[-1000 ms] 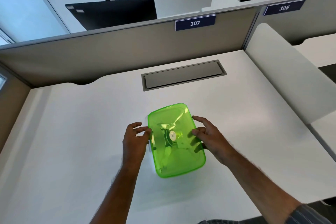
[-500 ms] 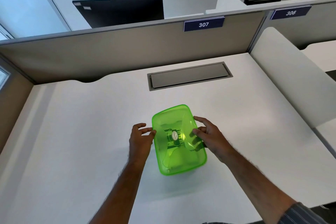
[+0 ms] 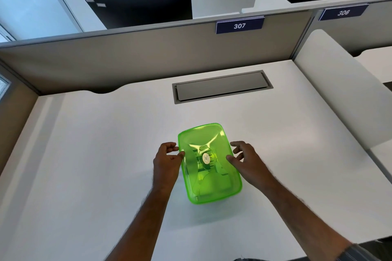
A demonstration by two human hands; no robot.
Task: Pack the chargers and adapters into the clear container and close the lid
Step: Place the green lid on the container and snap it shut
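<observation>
A clear green container (image 3: 210, 164) with its lid on sits on the white desk (image 3: 95, 154) in front of me. Dim shapes of chargers and a round white part show through the lid. My left hand (image 3: 166, 161) is at the container's left side, thumb tip touching the rim, fingers curled and apart. My right hand (image 3: 246, 158) hovers at the right side with spread fingers, fingertips close to the lid edge, holding nothing.
A grey cable hatch (image 3: 221, 87) is set into the desk behind the container. A beige partition (image 3: 137, 57) with a blue 307 sign (image 3: 239, 25) closes the back. A white divider (image 3: 339, 91) bounds the right side.
Both hands have eased off the container: the right fingers lifted from the lid and spread, the left hand loosened. The container stays where it was on the desk.
</observation>
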